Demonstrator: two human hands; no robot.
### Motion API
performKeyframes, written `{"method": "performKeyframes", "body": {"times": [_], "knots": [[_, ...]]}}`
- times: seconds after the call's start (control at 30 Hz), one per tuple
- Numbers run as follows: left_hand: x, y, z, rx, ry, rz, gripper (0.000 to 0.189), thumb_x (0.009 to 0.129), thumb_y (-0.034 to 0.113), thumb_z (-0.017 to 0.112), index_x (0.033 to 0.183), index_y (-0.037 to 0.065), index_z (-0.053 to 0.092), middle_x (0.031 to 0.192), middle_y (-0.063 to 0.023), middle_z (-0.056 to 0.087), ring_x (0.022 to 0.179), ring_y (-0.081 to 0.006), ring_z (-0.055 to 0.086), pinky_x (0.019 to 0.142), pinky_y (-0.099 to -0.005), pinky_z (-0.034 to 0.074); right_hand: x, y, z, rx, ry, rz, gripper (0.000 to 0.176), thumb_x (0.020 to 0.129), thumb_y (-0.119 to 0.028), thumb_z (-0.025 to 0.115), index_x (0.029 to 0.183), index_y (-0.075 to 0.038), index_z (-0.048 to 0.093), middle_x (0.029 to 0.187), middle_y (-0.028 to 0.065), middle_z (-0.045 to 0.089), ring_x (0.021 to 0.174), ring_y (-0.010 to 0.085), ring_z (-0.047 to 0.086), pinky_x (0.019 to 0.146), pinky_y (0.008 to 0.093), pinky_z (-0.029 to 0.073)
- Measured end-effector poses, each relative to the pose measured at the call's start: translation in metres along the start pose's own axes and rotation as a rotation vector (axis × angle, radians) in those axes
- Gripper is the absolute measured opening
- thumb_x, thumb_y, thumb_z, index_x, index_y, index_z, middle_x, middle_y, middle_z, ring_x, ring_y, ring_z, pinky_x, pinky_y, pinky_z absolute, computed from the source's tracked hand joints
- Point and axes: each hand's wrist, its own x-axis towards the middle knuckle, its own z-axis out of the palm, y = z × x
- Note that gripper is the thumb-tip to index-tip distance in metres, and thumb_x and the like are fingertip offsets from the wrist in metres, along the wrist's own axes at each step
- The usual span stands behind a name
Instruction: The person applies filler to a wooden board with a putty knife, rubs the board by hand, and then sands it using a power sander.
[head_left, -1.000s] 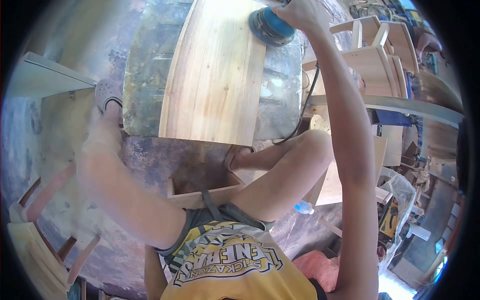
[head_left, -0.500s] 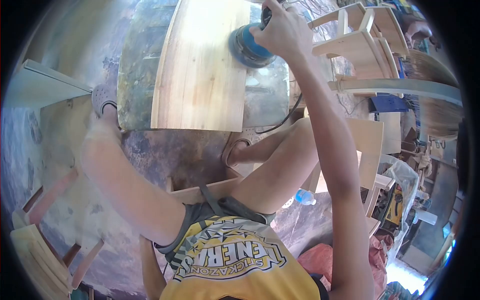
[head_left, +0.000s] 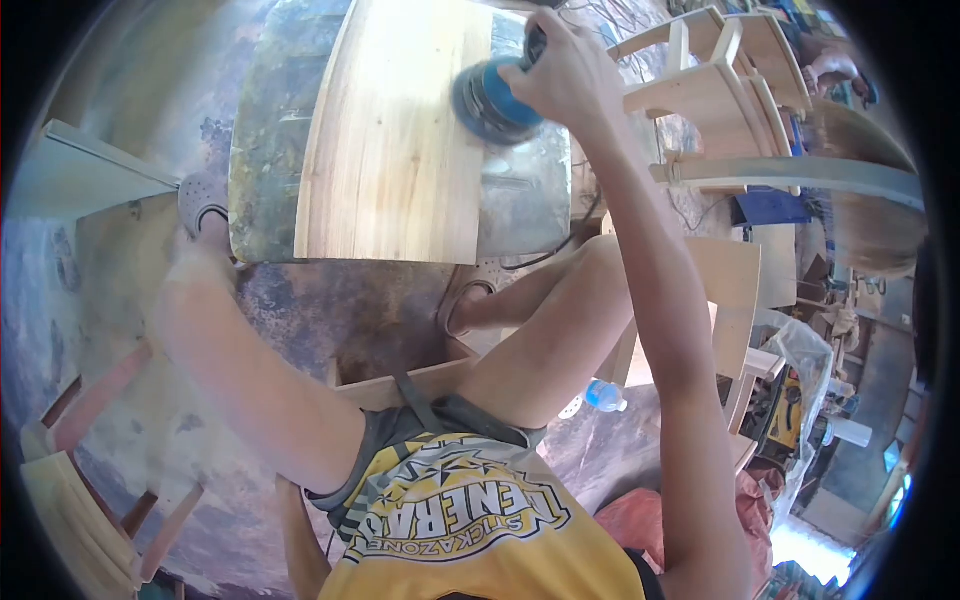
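Observation:
My right hand (head_left: 570,70) is wrapped round the top of a blue electric sander (head_left: 505,95). The sander's round pad is at the right long edge of a pale, slightly curved wooden panel (head_left: 390,150), partly over it. That panel lies on a worn, stained board (head_left: 270,150) in front of my knees. Of my left arm only the forearm (head_left: 300,535) shows, beside my thigh; the left hand is hidden.
Wooden chair frames (head_left: 710,85) stand at the upper right, with a blue box (head_left: 770,207) below them. A plastic bottle (head_left: 605,396) lies beside my right leg. A dark cord (head_left: 560,250) runs near my right knee. Wooden pieces (head_left: 80,525) are at the lower left.
My right hand and the sander have come slightly nearer to me along the panel's right edge. The whole view has shifted a little to the left.

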Motion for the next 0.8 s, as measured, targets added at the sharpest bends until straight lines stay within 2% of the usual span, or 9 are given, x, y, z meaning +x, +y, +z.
{"method": "performKeyframes", "body": {"times": [0.07, 0.1, 0.2, 0.23, 0.37, 0.6, 0.7, 0.73, 0.8], "knots": [[0.001, 0.001, 0.001, 0.001, -0.011, -0.005, 0.034, 0.104, 0.019, 0.048, 0.133, 0.005, 0.058, 0.114, -0.0030, 0.067, 0.100, -0.0131, 0.064, 0.085, -0.0293, 0.052, -0.011, -0.015, -0.011, 0.026, -0.079, 0.118, 0.030, 0.072, -0.018, 0.075, 0.096, -0.004, 0.064, 0.097, 0.0215, 0.067, 0.100, 0.0415, 0.064, 0.083, 0.0490, 0.053], [0.001, -0.001, 0.001, 0.001, -0.005, -0.013, 0.034, 0.104, 0.019, 0.048, 0.133, 0.005, 0.058, 0.114, -0.0030, 0.067, 0.100, -0.0130, 0.064, 0.085, -0.0292, 0.052, -0.010, -0.012, -0.007, 0.006, -0.009, 0.019, 0.028, 0.072, -0.019, 0.074, 0.093, -0.004, 0.064, 0.096, 0.0191, 0.068, 0.101, 0.0412, 0.064, 0.083, 0.0490, 0.053], [0.003, -0.002, 0.001, -0.003, -0.012, -0.004, 0.034, 0.104, 0.019, 0.048, 0.133, 0.005, 0.058, 0.114, -0.0031, 0.067, 0.099, -0.0128, 0.064, 0.084, -0.0289, 0.051, 0.015, -0.014, 0.005, -0.003, 0.011, 0.097, 0.029, 0.072, -0.019, 0.074, 0.095, -0.004, 0.064, 0.101, 0.0215, 0.069, 0.099, 0.0426, 0.066, 0.082, 0.0507, 0.053], [0.002, -0.002, 0.000, -0.006, -0.016, -0.004, 0.034, 0.104, 0.019, 0.048, 0.133, 0.005, 0.058, 0.114, -0.0031, 0.067, 0.098, -0.0128, 0.064, 0.084, -0.0288, 0.051, 0.036, -0.020, -0.008, 0.013, -0.246, 0.155, 0.040, 0.073, -0.019, 0.073, 0.108, -0.003, 0.064, 0.110, 0.0277, 0.068, 0.101, 0.0463, 0.066, 0.084, 0.0526, 0.054], [0.002, -0.001, -0.001, -0.021, -0.020, -0.009, 0.034, 0.104, 0.019, 0.048, 0.133, 0.005, 0.058, 0.113, -0.0032, 0.067, 0.097, -0.0126, 0.064, 0.083, -0.0284, 0.051, 0.080, -0.022, 0.011, -0.102, -0.211, 0.178, 0.058, 0.076, -0.025, 0.071, 0.129, -0.006, 0.060, 0.120, 0.0320, 0.064, 0.109, 0.0484, 0.065, 0.092, 0.0533, 0.055], [0.014, -0.003, -0.001, -0.047, -0.006, -0.012, 0.034, 0.104, 0.020, 0.048, 0.134, 0.004, 0.058, 0.112, -0.0033, 0.067, 0.096, -0.0122, 0.064, 0.081, -0.0276, 0.050, 0.097, -0.024, 0.025, -0.080, -0.143, 0.059, 0.056, 0.076, -0.026, 0.070, 0.128, -0.006, 0.060, 0.117, 0.0319, 0.065, 0.105, 0.0487, 0.066, 0.092, 0.0534, 0.054], [0.018, 0.000, 0.002, -0.067, -0.009, -0.015, 0.034, 0.104, 0.020, 0.048, 0.134, 0.004, 0.057, 0.112, -0.0034, 0.067, 0.095, -0.0120, 0.064, 0.081, -0.0273, 0.050, 0.058, -0.042, 0.008, -0.174, -0.181, 0.082, 0.053, 0.075, -0.025, 0.070, 0.124, -0.007, 0.061, 0.113, 0.0302, 0.066, 0.101, 0.0473, 0.067, 0.089, 0.0538, 0.053], [0.020, -0.005, 0.003, -0.074, 0.000, -0.017, 0.035, 0.104, 0.020, 0.048, 0.134, 0.004, 0.057, 0.112, -0.0034, 0.067, 0.095, -0.0120, 0.064, 0.081, -0.0272, 0.050, 0.042, -0.049, -0.003, -0.170, -0.206, 0.051, 0.052, 0.073, -0.023, 0.070, 0.122, -0.009, 0.061, 0.107, 0.0303, 0.066, 0.094, 0.0462, 0.068, 0.082, 0.0534, 0.053], [0.026, -0.007, 0.008, -0.092, -0.004, -0.019, 0.035, 0.104, 0.020, 0.048, 0.134, 0.004, 0.057, 0.111, -0.0035, 0.067, 0.094, -0.0119, 0.064, 0.080, -0.0270, 0.050, 0.010, -0.044, 0.010, -0.085, -0.168, -0.027, 0.048, 0.073, -0.034, 0.072, 0.117, -0.018, 0.063, 0.107, 0.0179, 0.066, 0.095, 0.0385, 0.069, 0.081, 0.0474, 0.054]]}}
